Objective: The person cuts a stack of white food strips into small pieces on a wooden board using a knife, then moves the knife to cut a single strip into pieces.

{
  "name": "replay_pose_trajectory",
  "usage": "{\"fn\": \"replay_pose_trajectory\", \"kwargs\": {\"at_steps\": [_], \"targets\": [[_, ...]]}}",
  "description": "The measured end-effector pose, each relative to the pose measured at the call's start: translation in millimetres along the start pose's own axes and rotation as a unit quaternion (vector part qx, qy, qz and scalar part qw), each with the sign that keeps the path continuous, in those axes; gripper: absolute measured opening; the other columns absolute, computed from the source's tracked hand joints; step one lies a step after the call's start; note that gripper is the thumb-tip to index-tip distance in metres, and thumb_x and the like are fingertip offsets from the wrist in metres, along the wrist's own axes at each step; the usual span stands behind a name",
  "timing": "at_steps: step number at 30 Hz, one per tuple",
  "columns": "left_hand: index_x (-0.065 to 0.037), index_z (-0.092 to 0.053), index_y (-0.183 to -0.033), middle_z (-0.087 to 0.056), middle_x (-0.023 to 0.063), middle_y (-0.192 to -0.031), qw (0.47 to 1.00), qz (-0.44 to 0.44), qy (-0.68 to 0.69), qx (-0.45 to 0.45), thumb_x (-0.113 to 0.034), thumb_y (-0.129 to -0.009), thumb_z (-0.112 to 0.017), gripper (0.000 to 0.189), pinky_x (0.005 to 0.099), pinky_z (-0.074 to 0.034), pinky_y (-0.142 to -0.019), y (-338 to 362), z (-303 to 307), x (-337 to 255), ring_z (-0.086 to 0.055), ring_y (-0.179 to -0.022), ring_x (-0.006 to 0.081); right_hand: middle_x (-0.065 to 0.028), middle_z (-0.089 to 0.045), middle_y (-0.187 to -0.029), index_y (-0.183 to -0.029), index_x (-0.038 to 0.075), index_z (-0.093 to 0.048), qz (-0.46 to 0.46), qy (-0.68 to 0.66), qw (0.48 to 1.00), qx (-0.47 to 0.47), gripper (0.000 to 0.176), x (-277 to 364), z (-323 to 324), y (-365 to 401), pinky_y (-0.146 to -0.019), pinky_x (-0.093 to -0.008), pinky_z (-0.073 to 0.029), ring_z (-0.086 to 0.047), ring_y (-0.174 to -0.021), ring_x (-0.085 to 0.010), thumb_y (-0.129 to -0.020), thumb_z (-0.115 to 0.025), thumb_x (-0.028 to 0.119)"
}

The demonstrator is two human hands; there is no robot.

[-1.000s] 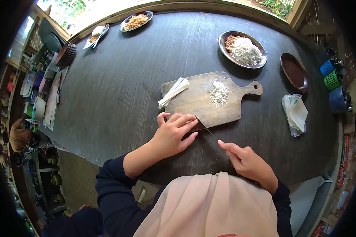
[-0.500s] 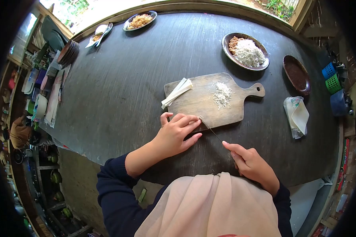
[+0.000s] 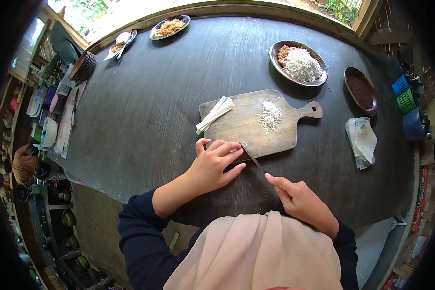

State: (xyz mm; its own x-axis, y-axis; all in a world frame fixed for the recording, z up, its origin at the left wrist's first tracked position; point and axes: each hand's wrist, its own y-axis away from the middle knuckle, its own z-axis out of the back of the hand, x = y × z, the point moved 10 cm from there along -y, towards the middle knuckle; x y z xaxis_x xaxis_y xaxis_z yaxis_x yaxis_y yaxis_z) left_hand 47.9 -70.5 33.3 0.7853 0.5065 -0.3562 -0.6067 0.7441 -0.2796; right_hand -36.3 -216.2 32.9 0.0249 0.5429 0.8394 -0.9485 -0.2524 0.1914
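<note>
A wooden cutting board (image 3: 280,135) with a handle lies on the dark table. My right hand (image 3: 302,200) grips a knife (image 3: 253,158), its thin blade slanting up-left to the board's near edge. At that edge, my left hand (image 3: 215,162) presses its bent fingertips down beside the blade, the thumb held apart. Pale slivers show at the blade tip; whatever lies under the fingers is hidden. Long white strips (image 3: 215,114) rest across the board's left corner. A small heap of fine white shreds (image 3: 269,116) sits near the handle side.
Farther back stands a plate (image 3: 274,64) with white shreds and brown food. An oval brown dish (image 3: 361,91) and a plastic-wrapped white item (image 3: 361,143) lie to the right. Another food plate (image 3: 169,28), a small dish (image 3: 117,47) and stacked brown plates (image 3: 83,66) are far left.
My right hand and the knife have shifted slightly left and up, and more of the blade's flat shows. My left hand stays nearly in place.
</note>
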Motion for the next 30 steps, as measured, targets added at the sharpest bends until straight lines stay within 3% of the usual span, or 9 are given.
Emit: {"fn": "replay_pose_trajectory", "kwargs": {"at_steps": [9, 11, 12, 14, 15, 21, 30], "targets": [[-0.010, -0.070, -0.115, -0.064, -0.0017, -0.121, 1.000, 0.003, -0.001, 0.003, -0.031, -0.088, -0.070, 0.034, 0.0455, -0.024, -0.098, 0.2, 1.7, 0.2, -0.058, -0.105, 0.0132, -0.0233, -0.061, -0.072, -0.131, 0.009, -0.057, -0.017, 0.003, 1.000, 0.016, 0.035, -4.0, 6.2, 5.6, -0.056, -0.0384, -0.048, -0.061, -0.057, -0.0365, -0.096, -0.053, 0.005], [-0.010, -0.070, -0.115, -0.064, -0.0019, -0.121, 1.000, 0.004, 0.000, 0.005, -0.031, -0.088, -0.070, 0.034, 0.0456, -0.024, -0.098, 0.0, 1.1, 0.6, -0.058, -0.105, 0.0132, -0.0191, -0.058, -0.065, -0.132, 0.009, -0.057, -0.038, -0.039, 0.998, 0.020, 0.036, -10.0, 8.4, 6.3, -0.054, -0.0354, -0.046, -0.058, -0.050, -0.0276, -0.097, -0.052, 0.005], [-0.010, -0.070, -0.116, -0.064, -0.0020, -0.121, 1.000, 0.002, 0.001, 0.004, -0.031, -0.088, -0.070, 0.034, 0.0458, -0.024, -0.098, 0.2, 1.2, 1.0, -0.057, -0.104, 0.0132, -0.0191, -0.058, -0.065, -0.132, 0.009, -0.057, -0.038, -0.040, 0.998, 0.018, 0.036, -11.8, 11.5, 5.5, -0.054, -0.0354, -0.046, -0.058, -0.050, -0.0276, -0.097, -0.052, 0.005], [-0.011, -0.070, -0.116, -0.064, -0.0021, -0.121, 1.000, -0.002, 0.004, 0.003, -0.031, -0.089, -0.070, 0.035, 0.0461, -0.024, -0.098, -0.1, 1.3, 0.5, -0.057, -0.104, 0.0132, -0.0137, -0.055, -0.059, -0.134, 0.009, -0.056, -0.111, -0.121, 0.985, 0.054, 0.037, -28.0, 8.5, 4.9, -0.052, -0.0317, -0.045, -0.054, -0.047, -0.0175, -0.098, -0.051, 0.005], [-0.011, -0.069, -0.117, -0.064, -0.0021, -0.121, 1.000, 0.001, 0.004, 0.005, -0.031, -0.089, -0.070, 0.035, 0.0463, -0.024, -0.098, 0.1, 1.1, 0.5, -0.057, -0.104, 0.0133, -0.0100, -0.053, -0.058, -0.135, 0.009, -0.056, -0.102, -0.123, 0.986, 0.049, 0.039, -27.7, 9.8, 4.3, -0.052, -0.0290, -0.043, -0.051, -0.048, -0.0127, -0.098, -0.051, 0.004], [-0.011, -0.069, -0.118, -0.063, -0.0020, -0.122, 1.000, 0.011, 0.003, 0.012, -0.032, -0.088, -0.070, 0.036, 0.0469, -0.024, -0.098, 0.7, -0.4, 1.9, -0.057, -0.105, 0.0137, -0.0173, -0.054, -0.062, -0.133, 0.009, -0.057, -0.040, -0.055, 0.997, 0.020, 0.037, -17.0, 7.5, 5.1, -0.053, -0.0304, -0.043, -0.050, -0.047, -0.0194, -0.097, -0.052, 0.004], [-0.010, -0.070, -0.116, -0.064, -0.0018, -0.121, 1.000, 0.005, 0.002, 0.008, -0.031, -0.088, -0.070, 0.034, 0.0459, -0.024, -0.098, 0.1, 0.5, 0.9, -0.058, -0.104, 0.0136, -0.0218, -0.057, -0.067, -0.133, 0.009, -0.057, -0.034, -0.058, 0.997, 0.024, 0.037, -13.4, 4.4, 5.2, -0.054, -0.0336, -0.045, -0.056, -0.049, -0.0270, -0.096, -0.053, 0.004]]}}
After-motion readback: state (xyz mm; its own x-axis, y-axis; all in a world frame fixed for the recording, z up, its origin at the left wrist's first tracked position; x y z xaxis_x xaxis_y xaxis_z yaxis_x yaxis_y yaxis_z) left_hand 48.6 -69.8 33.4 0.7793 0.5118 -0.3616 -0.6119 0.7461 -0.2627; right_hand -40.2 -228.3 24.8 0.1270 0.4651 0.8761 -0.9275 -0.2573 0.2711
